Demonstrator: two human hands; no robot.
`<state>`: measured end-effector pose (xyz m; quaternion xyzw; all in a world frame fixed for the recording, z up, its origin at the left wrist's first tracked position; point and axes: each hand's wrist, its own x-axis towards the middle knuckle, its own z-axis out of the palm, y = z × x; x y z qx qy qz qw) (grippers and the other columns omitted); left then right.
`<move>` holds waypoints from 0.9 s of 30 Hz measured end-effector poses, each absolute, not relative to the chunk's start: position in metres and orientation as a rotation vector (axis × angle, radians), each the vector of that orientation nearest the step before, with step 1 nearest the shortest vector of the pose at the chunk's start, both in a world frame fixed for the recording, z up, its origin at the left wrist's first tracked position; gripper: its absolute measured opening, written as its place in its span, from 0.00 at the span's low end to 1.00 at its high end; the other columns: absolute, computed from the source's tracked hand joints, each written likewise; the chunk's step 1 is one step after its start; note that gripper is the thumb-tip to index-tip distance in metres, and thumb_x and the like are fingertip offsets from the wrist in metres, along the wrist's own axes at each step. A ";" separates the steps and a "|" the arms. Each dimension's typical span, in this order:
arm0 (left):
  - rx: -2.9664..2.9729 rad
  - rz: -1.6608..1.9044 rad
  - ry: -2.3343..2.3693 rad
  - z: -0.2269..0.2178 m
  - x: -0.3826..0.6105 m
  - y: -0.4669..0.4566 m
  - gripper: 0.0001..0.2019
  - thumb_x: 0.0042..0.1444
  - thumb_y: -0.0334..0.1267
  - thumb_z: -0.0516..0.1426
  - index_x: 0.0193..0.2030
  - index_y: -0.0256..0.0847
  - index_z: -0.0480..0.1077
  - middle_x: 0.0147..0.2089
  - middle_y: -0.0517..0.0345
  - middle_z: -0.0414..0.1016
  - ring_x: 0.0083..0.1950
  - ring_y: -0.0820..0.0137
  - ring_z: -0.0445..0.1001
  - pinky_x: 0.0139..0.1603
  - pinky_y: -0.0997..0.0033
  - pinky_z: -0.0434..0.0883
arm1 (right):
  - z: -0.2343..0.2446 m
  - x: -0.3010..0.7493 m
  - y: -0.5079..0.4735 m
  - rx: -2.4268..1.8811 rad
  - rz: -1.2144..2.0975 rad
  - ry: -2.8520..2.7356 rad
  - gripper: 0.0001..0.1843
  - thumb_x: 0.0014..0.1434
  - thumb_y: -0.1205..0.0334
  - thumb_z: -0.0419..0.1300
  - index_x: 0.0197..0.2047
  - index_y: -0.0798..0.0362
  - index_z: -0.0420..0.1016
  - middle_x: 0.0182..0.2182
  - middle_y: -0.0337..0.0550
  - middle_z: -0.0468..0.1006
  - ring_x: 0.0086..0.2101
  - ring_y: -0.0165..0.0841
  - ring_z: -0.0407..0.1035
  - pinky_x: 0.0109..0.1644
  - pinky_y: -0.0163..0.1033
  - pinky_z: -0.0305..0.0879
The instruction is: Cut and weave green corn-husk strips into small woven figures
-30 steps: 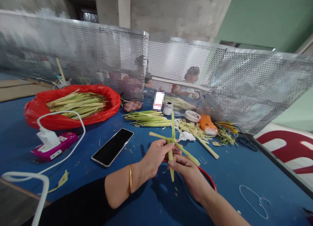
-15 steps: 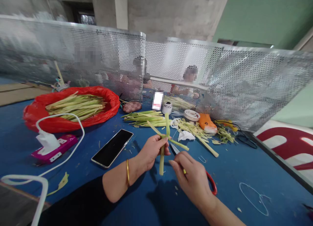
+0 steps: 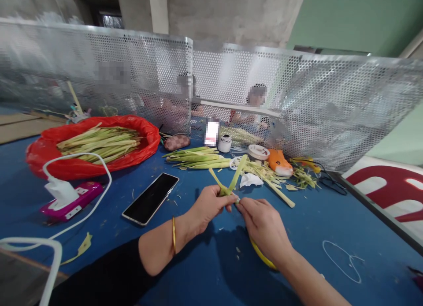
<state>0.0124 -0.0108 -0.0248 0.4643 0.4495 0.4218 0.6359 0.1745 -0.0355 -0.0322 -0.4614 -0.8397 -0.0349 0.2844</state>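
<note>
My left hand (image 3: 208,207), with a gold bangle at its wrist, is closed on several crossed green leaf strips (image 3: 238,171). Two strip ends stick up beyond its fingers. Close against those fingertips, my right hand (image 3: 266,220) pinches with thumb and forefinger at the strips. A yellow loop of the scissors (image 3: 262,255) shows under my right palm; their blades are hidden. Both hands are just above the blue table (image 3: 198,270).
A red plastic bag (image 3: 139,158) of stalks, a magenta power strip (image 3: 72,204) with cable and a phone (image 3: 150,200) lie to the left. Behind are a leaf bundle (image 3: 194,158), tape roll (image 3: 258,151), scraps (image 3: 274,178) and a perforated metal screen (image 3: 228,79), with people beyond.
My right hand has moved up and in to meet my left fingertips. The scissors have turned, hiding blades and red handle. The strips have tilted to the right.
</note>
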 end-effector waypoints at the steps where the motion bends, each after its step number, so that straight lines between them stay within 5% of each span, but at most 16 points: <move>1: 1.062 0.971 1.039 -0.025 0.011 -0.009 0.15 0.43 0.45 0.66 0.31 0.35 0.70 0.18 0.66 0.67 0.16 0.83 0.52 0.19 0.77 0.44 | -0.029 0.177 -0.035 -1.251 -0.093 -2.266 0.17 0.68 0.63 0.46 0.26 0.51 0.63 0.21 0.37 0.71 0.24 0.32 0.65 0.36 0.36 0.55; 14: 1.064 0.920 1.072 -0.014 -0.004 0.003 0.15 0.40 0.42 0.67 0.31 0.34 0.72 0.21 0.62 0.70 0.17 0.84 0.49 0.20 0.74 0.41 | -0.011 0.191 -0.030 -1.555 0.237 -2.334 0.17 0.66 0.59 0.46 0.26 0.50 0.66 0.21 0.38 0.71 0.27 0.35 0.66 0.33 0.36 0.53; 19: 1.024 0.663 0.848 -0.011 -0.007 0.000 0.25 0.48 0.57 0.59 0.39 0.33 0.74 0.28 0.57 0.73 0.18 0.83 0.51 0.20 0.75 0.43 | -0.015 0.193 -0.020 -1.405 0.816 -1.962 0.21 0.64 0.46 0.49 0.35 0.50 0.76 0.33 0.43 0.76 0.36 0.36 0.69 0.38 0.37 0.59; 22: 1.100 0.603 0.870 -0.015 0.002 -0.009 0.27 0.50 0.61 0.56 0.37 0.33 0.74 0.24 0.57 0.72 0.18 0.80 0.55 0.21 0.75 0.50 | -0.024 0.186 -0.018 -1.265 1.175 -1.577 0.23 0.58 0.41 0.56 0.27 0.54 0.73 0.24 0.38 0.71 0.27 0.31 0.64 0.33 0.35 0.57; 27: 1.143 0.662 1.002 -0.025 0.015 -0.018 0.14 0.46 0.47 0.62 0.28 0.35 0.71 0.19 0.64 0.64 0.19 0.79 0.56 0.21 0.75 0.50 | -0.039 0.170 -0.022 -1.165 1.354 -1.226 0.20 0.48 0.48 0.66 0.20 0.54 0.66 0.16 0.33 0.64 0.20 0.25 0.55 0.26 0.33 0.51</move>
